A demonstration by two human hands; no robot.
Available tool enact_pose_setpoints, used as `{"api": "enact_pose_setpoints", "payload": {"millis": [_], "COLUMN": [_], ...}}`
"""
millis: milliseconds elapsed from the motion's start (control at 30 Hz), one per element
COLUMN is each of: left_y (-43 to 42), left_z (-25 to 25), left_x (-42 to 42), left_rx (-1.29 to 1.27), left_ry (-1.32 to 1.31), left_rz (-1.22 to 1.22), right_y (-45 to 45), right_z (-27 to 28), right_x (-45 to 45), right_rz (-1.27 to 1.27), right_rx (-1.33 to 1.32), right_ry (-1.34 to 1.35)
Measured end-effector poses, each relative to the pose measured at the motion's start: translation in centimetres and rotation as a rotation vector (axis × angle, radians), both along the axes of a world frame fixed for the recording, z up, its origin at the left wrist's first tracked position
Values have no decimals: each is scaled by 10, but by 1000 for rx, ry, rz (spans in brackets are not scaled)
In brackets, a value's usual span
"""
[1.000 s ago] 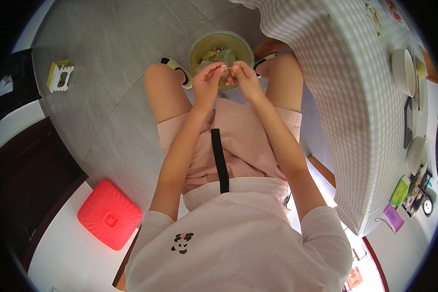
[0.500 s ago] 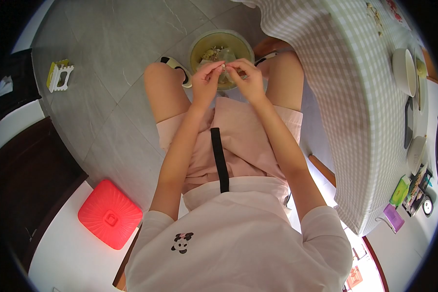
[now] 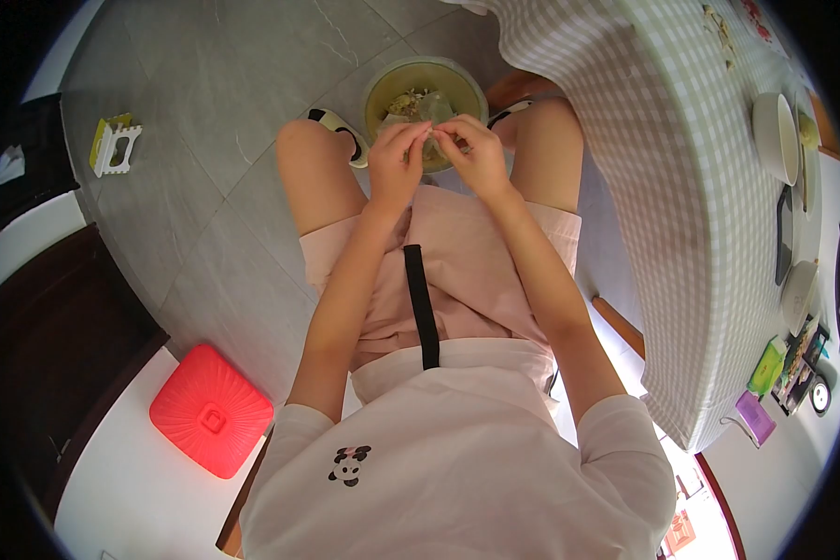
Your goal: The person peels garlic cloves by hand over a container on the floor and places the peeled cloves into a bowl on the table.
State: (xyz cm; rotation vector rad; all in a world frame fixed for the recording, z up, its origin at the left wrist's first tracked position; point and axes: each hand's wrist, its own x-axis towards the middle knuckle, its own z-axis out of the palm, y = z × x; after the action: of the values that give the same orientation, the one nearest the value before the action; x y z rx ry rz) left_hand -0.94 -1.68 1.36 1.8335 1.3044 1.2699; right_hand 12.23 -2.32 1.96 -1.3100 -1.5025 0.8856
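Note:
My left hand [image 3: 399,161] and my right hand [image 3: 476,154] meet at the fingertips above the near side of a round yellowish bin [image 3: 379,93] on the floor. The fingers of both are pinched round a small pale piece [image 3: 430,132], too small to name and mostly hidden by the fingertips. Inside the bin lie pale scraps [image 3: 408,103] and a translucent plastic bag [image 3: 436,105]. The bin stands between my feet, below my hands.
To the right a checked tablecloth [image 3: 667,187] hangs down; a white bowl [image 3: 773,140] and a green packet [image 3: 766,366] are on that side. A red lidded box [image 3: 211,411] is at lower left, a white and yellow stool [image 3: 116,147] at upper left.
My right hand's fingers have come in closer to the left hand's fingertips, and the left fingers are now more bent over. The bin and the things around have not moved.

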Motion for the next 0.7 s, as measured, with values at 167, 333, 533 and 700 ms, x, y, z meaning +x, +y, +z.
{"api": "enact_pose_setpoints", "payload": {"millis": [167,333,533,700], "left_y": [0,-1,-1,0], "left_z": [1,3,7,2], "left_x": [-1,1,3,3], "left_rx": [-13,-54,-123,-151], "left_ry": [2,-30,-74,-148], "left_rz": [-12,-4,-2,-6], "right_y": [-1,-1,-1,-1], "right_z": [1,2,-1,-2], "right_x": [-1,-2,-2,-2], "right_rz": [-5,-17,-26,-21], "right_rx": [14,-4,-24,-53], "right_ry": [-6,21,46,58]}}
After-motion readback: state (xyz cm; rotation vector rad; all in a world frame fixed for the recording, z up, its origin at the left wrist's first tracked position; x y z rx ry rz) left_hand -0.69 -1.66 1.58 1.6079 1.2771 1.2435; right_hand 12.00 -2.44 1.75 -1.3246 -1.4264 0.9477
